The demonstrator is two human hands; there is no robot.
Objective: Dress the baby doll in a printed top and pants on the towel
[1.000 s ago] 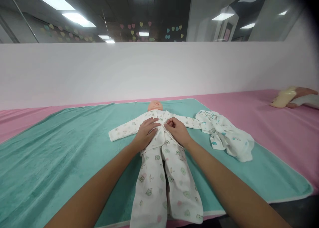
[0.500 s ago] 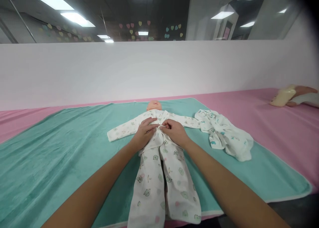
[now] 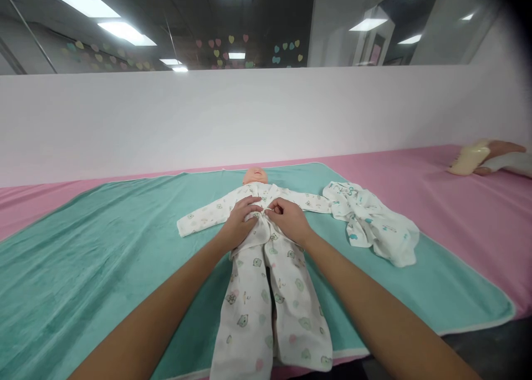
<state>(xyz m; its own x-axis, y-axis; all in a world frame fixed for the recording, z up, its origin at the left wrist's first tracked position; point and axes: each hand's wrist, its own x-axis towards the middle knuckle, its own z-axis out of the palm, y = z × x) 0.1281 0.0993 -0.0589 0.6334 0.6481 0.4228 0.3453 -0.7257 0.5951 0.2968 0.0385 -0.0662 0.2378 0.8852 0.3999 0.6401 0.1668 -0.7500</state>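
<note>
A baby doll lies on its back, wearing a white printed baby outfit (image 3: 249, 308) with long sleeves and legs; its head (image 3: 255, 175) shows at the far end. Over the front at the waist, my left hand (image 3: 240, 222) has its thumb and index finger close together on the cloth, the other fingers stretched across the chest. Right beside it, my right hand (image 3: 288, 220) is closed in a pinch on the cloth's front edge. Whatever lies between the fingertips is too small to make out.
A crumpled white cloth (image 3: 384, 230) with blue-green prints lies to the right, touching the doll's sleeve. Beneath is a teal blanket (image 3: 124, 247) on a pink cover (image 3: 465, 203). Part of a tan, limb-like object (image 3: 471, 157) lies far right. A white wall (image 3: 249, 119) rises behind.
The view has shifted slightly, moving everything a little to the left. Both hands stay at the front of the outfit, with barely any finger movement.
</note>
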